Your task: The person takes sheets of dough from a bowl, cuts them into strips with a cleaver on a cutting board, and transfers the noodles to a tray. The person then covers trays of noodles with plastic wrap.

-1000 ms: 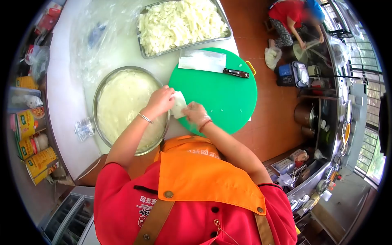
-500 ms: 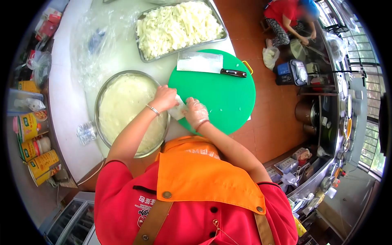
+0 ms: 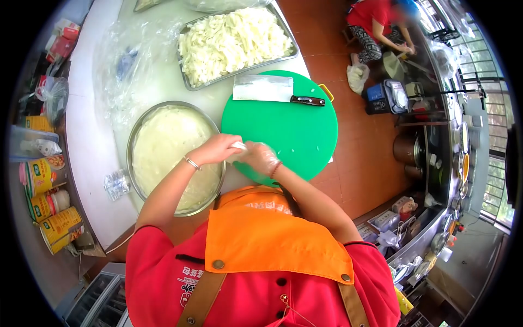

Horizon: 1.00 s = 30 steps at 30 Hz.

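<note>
My left hand (image 3: 217, 148), bare with a bracelet at the wrist, is closed on a crumpled white piece (image 3: 238, 145) that looks like tissue or thin cloth; its exact kind is unclear. My right hand (image 3: 262, 158) wears a clear plastic glove and is partly blurred, its fingers curled against the same piece. Both hands meet over the near left edge of a round green cutting board (image 3: 283, 128). On the board lies a cleaver (image 3: 263, 88), dark handle to the right. Left of the hands stands a round metal pan (image 3: 131, 158) of pale dough or batter (image 3: 169, 147).
A metal tray (image 3: 188, 82) heaped with pale cut strips (image 3: 234, 41) stands at the back. Crumpled clear plastic (image 3: 131, 60) covers the table's left part. Yellow tins (image 3: 60, 228) line the left shelf. Another person in red (image 3: 376, 22) sits at the far right.
My hands have moved slightly down toward my body and closer together, and the white piece is now more bunched up. The view has shifted slightly. The other person's hands have moved.
</note>
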{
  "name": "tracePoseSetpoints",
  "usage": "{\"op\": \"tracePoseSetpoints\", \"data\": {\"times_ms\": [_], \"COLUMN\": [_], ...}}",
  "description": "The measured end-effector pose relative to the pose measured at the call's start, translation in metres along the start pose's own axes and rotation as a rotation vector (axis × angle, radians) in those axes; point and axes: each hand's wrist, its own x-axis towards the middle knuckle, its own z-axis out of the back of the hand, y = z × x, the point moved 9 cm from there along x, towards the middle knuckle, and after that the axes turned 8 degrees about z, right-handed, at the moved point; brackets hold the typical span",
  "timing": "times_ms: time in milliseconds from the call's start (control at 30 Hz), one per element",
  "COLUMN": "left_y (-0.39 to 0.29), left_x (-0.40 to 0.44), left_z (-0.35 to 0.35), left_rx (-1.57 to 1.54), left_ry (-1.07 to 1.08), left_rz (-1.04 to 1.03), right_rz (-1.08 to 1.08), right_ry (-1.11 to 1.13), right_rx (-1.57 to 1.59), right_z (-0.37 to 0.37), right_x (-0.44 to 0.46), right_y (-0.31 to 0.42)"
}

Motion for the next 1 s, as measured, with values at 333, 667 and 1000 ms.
{"op": "tracePoseSetpoints", "data": {"times_ms": [333, 667, 1000], "left_y": [-0.022, -0.054, -0.057], "left_x": [0.125, 0.110, 0.127], "left_z": [-0.041, -0.019, -0.029], "left_rx": [-0.176, 0.205, 0.306], "left_ry": [0.078, -0.381, -0.328], "left_rz": [-0.008, -0.084, 0.037], "right_rz": [-0.290, -0.336, -0.254], "right_ry": [-0.180, -0.057, -0.060], "right_rx": [0.025, -0.699, -1.060], "right_z": [0.091, 0.172, 0.191], "right_x": [-0.034, -0.041, 0.036], "right_y": [-0.105, -0.055, -0.094]}}
